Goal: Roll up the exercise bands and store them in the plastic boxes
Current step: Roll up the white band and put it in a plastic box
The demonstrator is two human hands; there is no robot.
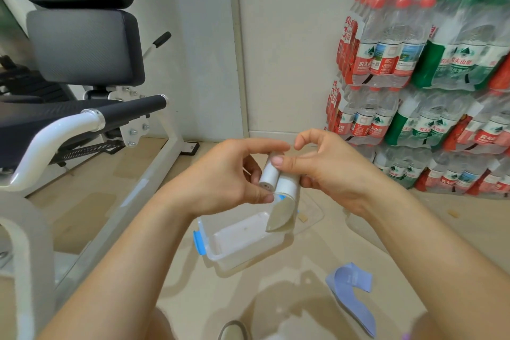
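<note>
Rolling white exercise band (269, 176), pinched in left hand (229, 174) and right hand (331, 171). Next, likely: wind in loose tail (281, 215), drop into plastic box (234, 257).

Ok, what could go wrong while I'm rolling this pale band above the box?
The pale grey rolled band is only pinched between the left hand and right hand, so it may spring loose. Its hanging tail could snag the clear plastic box with blue clips. The lilac band on the floor might get stepped on.
</note>
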